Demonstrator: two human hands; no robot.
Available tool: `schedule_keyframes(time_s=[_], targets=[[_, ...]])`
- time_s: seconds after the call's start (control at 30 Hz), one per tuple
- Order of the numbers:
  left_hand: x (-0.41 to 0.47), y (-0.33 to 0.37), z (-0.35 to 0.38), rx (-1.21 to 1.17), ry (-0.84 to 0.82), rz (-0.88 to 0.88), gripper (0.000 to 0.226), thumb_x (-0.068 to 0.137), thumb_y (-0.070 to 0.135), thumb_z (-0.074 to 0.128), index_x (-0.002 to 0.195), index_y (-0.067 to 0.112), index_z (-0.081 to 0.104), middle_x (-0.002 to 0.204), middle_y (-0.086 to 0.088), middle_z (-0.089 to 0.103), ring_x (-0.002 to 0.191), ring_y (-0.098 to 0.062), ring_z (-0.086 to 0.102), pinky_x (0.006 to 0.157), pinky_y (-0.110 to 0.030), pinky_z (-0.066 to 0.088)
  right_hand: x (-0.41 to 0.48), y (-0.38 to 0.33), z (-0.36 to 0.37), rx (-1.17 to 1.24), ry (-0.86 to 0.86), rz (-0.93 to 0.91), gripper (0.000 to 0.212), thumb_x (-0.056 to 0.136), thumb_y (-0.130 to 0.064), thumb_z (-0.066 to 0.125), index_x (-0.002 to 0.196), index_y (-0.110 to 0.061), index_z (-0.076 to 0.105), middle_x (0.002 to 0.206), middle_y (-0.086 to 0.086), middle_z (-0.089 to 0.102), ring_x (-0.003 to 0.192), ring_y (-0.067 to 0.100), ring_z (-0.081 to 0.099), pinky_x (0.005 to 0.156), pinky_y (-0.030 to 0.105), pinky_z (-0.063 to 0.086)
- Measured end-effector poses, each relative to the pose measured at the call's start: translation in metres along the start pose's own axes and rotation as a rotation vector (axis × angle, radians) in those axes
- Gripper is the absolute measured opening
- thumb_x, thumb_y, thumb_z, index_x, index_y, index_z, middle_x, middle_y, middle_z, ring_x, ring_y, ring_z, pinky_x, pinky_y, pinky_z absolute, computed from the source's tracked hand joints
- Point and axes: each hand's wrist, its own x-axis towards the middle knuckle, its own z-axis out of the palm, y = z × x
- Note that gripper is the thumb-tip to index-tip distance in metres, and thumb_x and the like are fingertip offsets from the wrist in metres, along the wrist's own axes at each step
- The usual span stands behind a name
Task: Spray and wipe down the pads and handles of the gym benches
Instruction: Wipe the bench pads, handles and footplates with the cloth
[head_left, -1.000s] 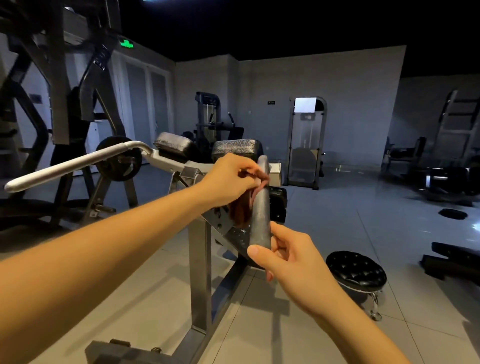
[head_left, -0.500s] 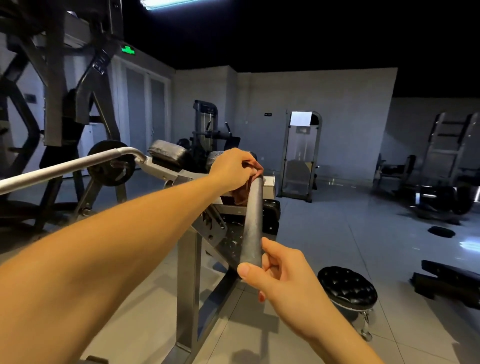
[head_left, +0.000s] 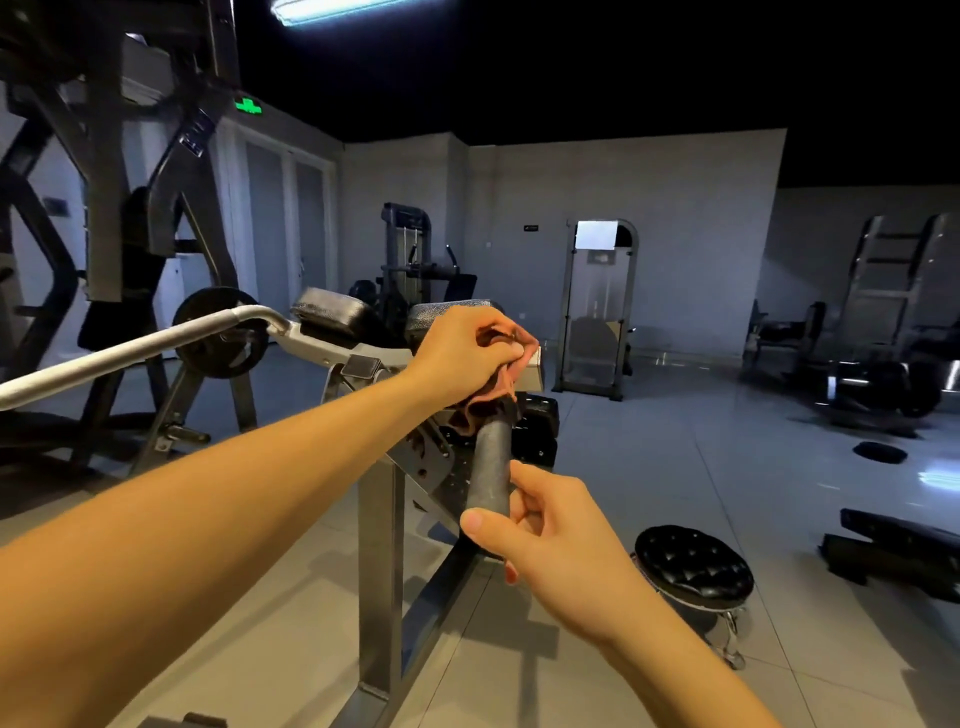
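Note:
A grey textured handle grip (head_left: 491, 462) of a gym bench machine stands almost upright in front of me. My left hand (head_left: 462, 353) pinches a brownish-pink cloth (head_left: 480, 408) bunched over the handle's top end. My right hand (head_left: 540, 530) holds the handle's lower end, with the thumb across its front and the fingers curled behind. Two dark pads (head_left: 332, 314) sit on the machine just beyond my left hand. A long silver bar (head_left: 140, 348) of the same machine reaches out to the left.
A round black tufted stool (head_left: 693, 566) stands on the tiled floor at lower right. The machine's steel post (head_left: 379, 571) rises below my hands. A large rack with a weight plate (head_left: 221, 332) fills the left. More machines line the far right wall.
The cloth and my left hand slid up the handle to its top end. My right hand kept its hold on the lower end. The view tilted upward.

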Motion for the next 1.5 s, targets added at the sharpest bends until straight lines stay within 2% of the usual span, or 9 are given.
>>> schedule_keyframes(time_s=[0.13, 0.27, 0.47, 0.7, 0.9, 1.1, 1.2, 1.33, 1.5], targets=[[0.000, -0.002, 0.008, -0.020, 0.065, -0.061, 0.033, 0.089, 0.033, 0.077, 0.119, 0.019, 0.073, 0.109, 0.006, 0.073, 0.098, -0.008, 0.066, 0.093, -0.029, 0.055, 0.000, 0.000, 0.000, -0.005, -0.003, -0.014, 0.019, 0.093, -0.029, 0.072, 0.108, -0.021, 0.065, 0.074, -0.001, 0.046, 0.069, 0.012, 0.046, 0.066, 0.032, 0.046], [-0.026, 0.000, -0.008, 0.032, -0.102, -0.074, 0.030, 0.093, 0.033, 0.073, 0.123, 0.031, 0.073, 0.106, 0.010, 0.073, 0.096, -0.006, 0.066, 0.082, -0.022, 0.052, 0.000, 0.000, -0.001, -0.010, 0.013, -0.018, 0.019, 0.092, -0.030, 0.073, 0.105, -0.019, 0.064, 0.070, -0.005, 0.044, 0.069, 0.014, 0.046, 0.066, 0.035, 0.046], [-0.069, 0.000, -0.040, 0.000, -0.265, -0.104, 0.011, 0.093, 0.025, 0.074, 0.103, 0.028, 0.076, 0.090, 0.007, 0.075, 0.087, -0.009, 0.072, 0.079, -0.029, 0.059, -0.001, -0.001, -0.001, 0.010, -0.030, -0.011, 0.023, 0.096, -0.022, 0.068, 0.118, -0.020, 0.063, 0.062, -0.027, 0.059, 0.065, -0.005, 0.058, 0.063, 0.013, 0.046], [-0.008, -0.027, -0.009, 0.083, -0.044, -0.082, 0.014, 0.098, 0.018, 0.067, 0.106, 0.026, 0.074, 0.090, 0.008, 0.070, 0.086, -0.011, 0.067, 0.069, -0.020, 0.049, 0.002, 0.002, 0.000, 0.016, -0.017, 0.036, 0.036, 0.095, -0.028, 0.069, 0.128, -0.017, 0.059, 0.059, -0.033, 0.055, 0.061, -0.010, 0.057, 0.062, 0.012, 0.046], [0.038, -0.039, 0.014, 0.013, 0.036, -0.189, 0.017, 0.098, 0.019, 0.067, 0.114, 0.016, 0.073, 0.085, 0.007, 0.064, 0.084, -0.012, 0.061, 0.069, -0.014, 0.042, 0.006, 0.008, -0.008, 0.057, 0.017, 0.035, 0.042, 0.093, -0.031, 0.072, 0.129, -0.014, 0.061, 0.073, -0.002, 0.048, 0.066, 0.006, 0.050, 0.066, 0.031, 0.050], [-0.022, -0.032, -0.015, -0.034, -0.105, 0.043, 0.053, 0.094, 0.021, 0.074, 0.140, 0.031, 0.051, 0.126, 0.013, 0.062, 0.110, -0.006, 0.061, 0.091, -0.023, 0.050, 0.000, 0.007, 0.002, 0.108, 0.027, 0.076, 0.064, 0.094, -0.030, 0.071, 0.150, -0.011, 0.046, 0.079, -0.009, 0.052, 0.064, -0.004, 0.057, 0.064, 0.013, 0.048], [-0.021, -0.028, -0.017, 0.021, -0.062, 0.103, 0.043, 0.097, 0.020, 0.069, 0.136, 0.033, 0.058, 0.124, 0.018, 0.061, 0.112, -0.002, 0.057, 0.089, -0.013, 0.040, 0.001, 0.007, 0.000, 0.092, 0.024, 0.050, 0.060, 0.094, -0.031, 0.071, 0.146, -0.011, 0.049, 0.078, -0.001, 0.048, 0.063, 0.001, 0.052, 0.065, 0.016, 0.048], [0.017, -0.033, -0.004, 0.078, 0.018, -0.010, 0.030, 0.101, 0.022, 0.062, 0.131, 0.024, 0.068, 0.123, 0.003, 0.069, 0.107, -0.010, 0.059, 0.083, -0.012, 0.040, 0.004, 0.001, 0.000, 0.113, 0.010, 0.101, 0.062, 0.093, -0.028, 0.072, 0.146, -0.005, 0.048, 0.068, -0.019, 0.054, 0.062, -0.007, 0.057, 0.064, 0.012, 0.046], [0.034, -0.035, 0.008, 0.073, 0.037, -0.097, 0.026, 0.102, 0.024, 0.063, 0.125, 0.018, 0.072, 0.109, -0.003, 0.074, 0.090, -0.013, 0.063, 0.073, -0.020, 0.045, 0.005, -0.001, -0.005, 0.040, 0.071, 0.028, 0.060, 0.093, -0.036, 0.072, 0.142, -0.009, 0.052, 0.083, 0.009, 0.046, 0.071, 0.012, 0.049, 0.067, 0.030, 0.049]])
